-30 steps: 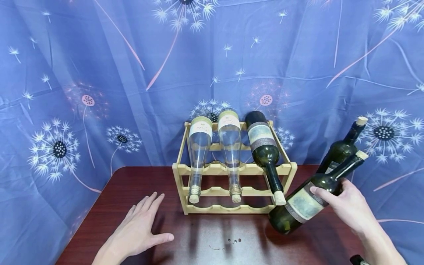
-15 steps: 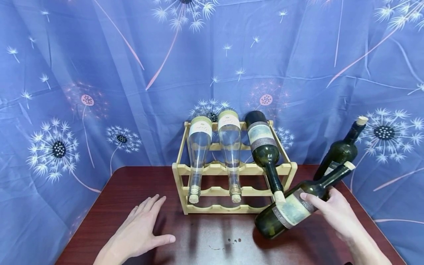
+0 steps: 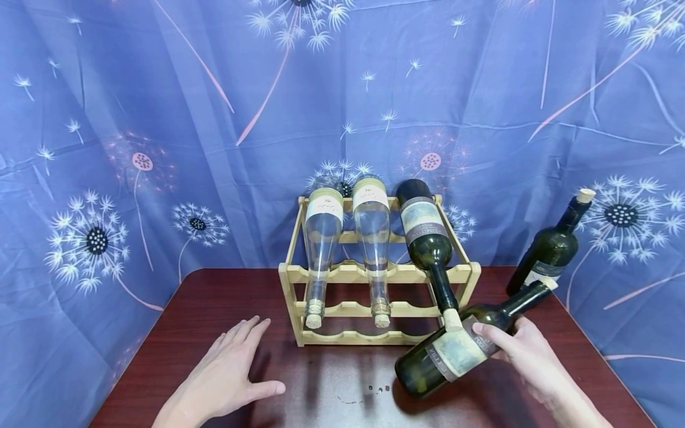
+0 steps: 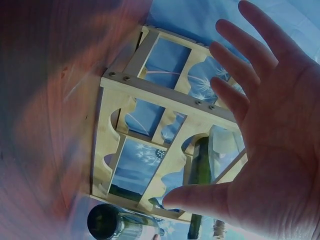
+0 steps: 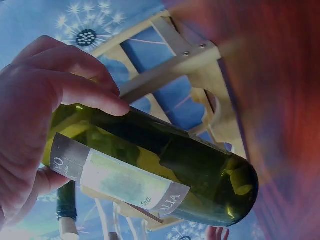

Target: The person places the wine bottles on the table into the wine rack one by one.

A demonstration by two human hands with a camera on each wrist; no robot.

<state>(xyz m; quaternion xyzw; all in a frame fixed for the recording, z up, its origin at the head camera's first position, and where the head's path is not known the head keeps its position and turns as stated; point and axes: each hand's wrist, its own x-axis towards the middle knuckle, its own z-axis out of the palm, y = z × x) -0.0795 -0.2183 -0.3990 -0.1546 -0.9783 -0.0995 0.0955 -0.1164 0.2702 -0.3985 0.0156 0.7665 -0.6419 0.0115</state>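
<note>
Green bottle [image 3: 460, 353] tilts in the right hand [image 3: 527, 359].

From here I count two clear bottles [image 3: 324, 223], three dark green bottles [image 3: 458, 353], five corks [image 3: 452, 320], one rack [image 3: 348, 274], one table [image 3: 321, 386] and two hands [image 3: 222, 368].

A reddish-brown table [image 3: 230, 297] bears a wooden rack [image 3: 404, 273] and a standing corked bottle [image 3: 550, 249].
</note>
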